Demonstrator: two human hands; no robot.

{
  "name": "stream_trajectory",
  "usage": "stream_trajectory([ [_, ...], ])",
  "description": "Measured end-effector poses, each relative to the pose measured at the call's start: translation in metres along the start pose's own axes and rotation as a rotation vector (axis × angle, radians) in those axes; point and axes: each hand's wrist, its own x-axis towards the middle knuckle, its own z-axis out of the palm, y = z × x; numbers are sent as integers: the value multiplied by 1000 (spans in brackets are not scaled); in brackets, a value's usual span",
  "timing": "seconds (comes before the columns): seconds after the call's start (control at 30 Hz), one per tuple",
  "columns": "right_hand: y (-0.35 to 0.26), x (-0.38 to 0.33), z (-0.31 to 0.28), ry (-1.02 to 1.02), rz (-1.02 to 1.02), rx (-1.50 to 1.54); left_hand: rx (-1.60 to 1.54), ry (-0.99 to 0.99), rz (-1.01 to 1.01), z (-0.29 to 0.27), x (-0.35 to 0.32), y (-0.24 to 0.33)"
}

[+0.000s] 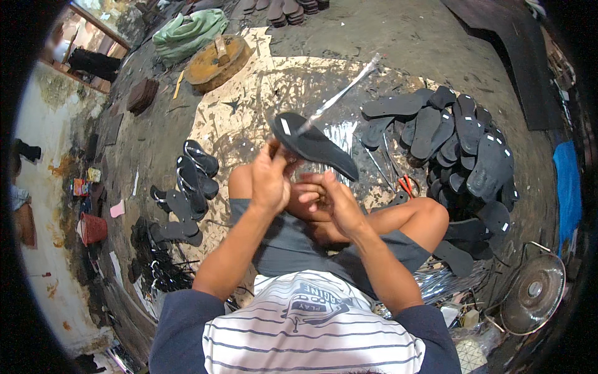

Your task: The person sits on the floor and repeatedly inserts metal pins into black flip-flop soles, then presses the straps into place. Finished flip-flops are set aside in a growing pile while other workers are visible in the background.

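A black sandal sole (314, 146) with a small white label is tilted in front of me, above my crossed legs. From its upper face a shiny clear-silver strap (346, 91) sticks up toward the far right. My left hand (272, 181) grips the sole's left end, fingers closed around its edge. Just under the right part of the sole is my right hand (333, 199), its fingers curled and drawn together; whatever they pinch is hidden. More silvery strips (339, 140) lie on the floor behind the sole. Red-handled pliers (408, 186) rest beyond my right knee.
Many black soles (464, 143) are heaped to the right. At left lie strapped sandals (196, 177) and black straps (165, 268). A round wooden block (218, 62) and a green sack (190, 34) stand far left. A round fan (534, 290) is near right.
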Motion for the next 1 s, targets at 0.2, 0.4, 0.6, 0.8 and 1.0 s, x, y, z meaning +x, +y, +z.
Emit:
stream_trajectory([
  [0.2, 3, 30, -40, 399, -276, 238, 959, 28, 507, -32, -4, -3],
  [0.4, 6, 39, -35, 424, -353, -70, 1088, -166, 432, 13, -4, 4],
  [0.6, -20, 25, -89, 62, -19, -397, 104, -510, -73, -29, 10, 17],
  [0.8, -47, 32, -68, -463, -144, -761, 63, -335, -502, 21, -9, 7],
  [1.0, -7, -1, -46, 373, -737, -463, -45, 24, -228, -18, 24, 21],
])
